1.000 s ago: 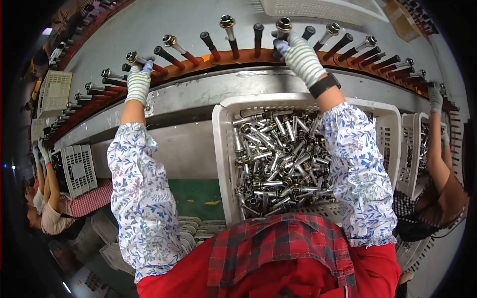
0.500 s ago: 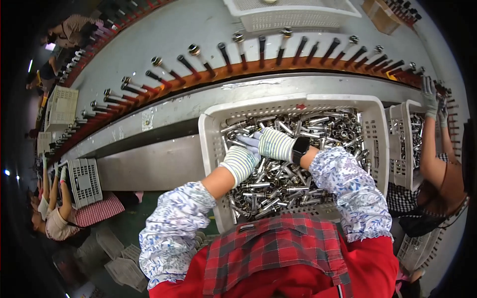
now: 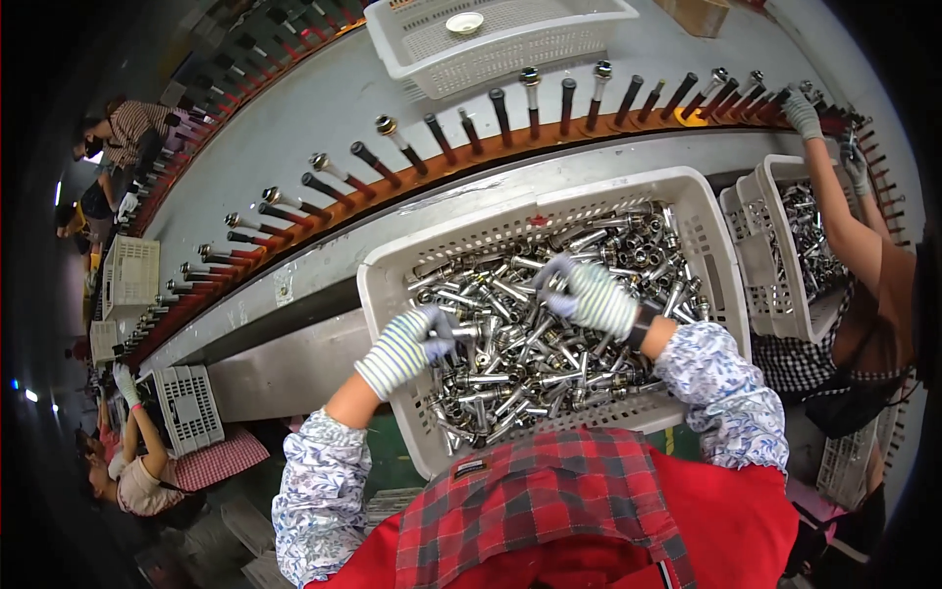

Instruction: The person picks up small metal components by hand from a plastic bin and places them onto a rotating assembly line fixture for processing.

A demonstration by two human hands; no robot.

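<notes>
A pale grey perforated plastic crate (image 3: 734, 285) in front of me holds a heap of shiny chrome tubular fittings (image 3: 510, 378). My left hand (image 3: 402, 351), in a striped knit glove, is over the crate's left part. Its thumb and fingers close on a chrome fitting that points to the right. Over the middle of the heap is my right hand (image 3: 594, 297), gloved the same way, with a dark watch (image 3: 643, 324) at the wrist. Its fingers curl round a small metal fitting, partly hidden by the glove. The two hands are apart.
Beyond the crate runs an orange-brown conveyor (image 3: 422, 169) with upright pegs, several topped by chrome fittings. Behind it stands a white crate (image 3: 510, 54) with a small dish (image 3: 464, 23). At right, a co-worker's arm (image 3: 844, 201) reaches over another crate (image 3: 765, 255) towards the pegs.
My hands, together over the heap before, have separated: the left moved left and down, the right to the right. A fitting now shows in each. The view has shifted; the co-worker's hands remain at the pegs.
</notes>
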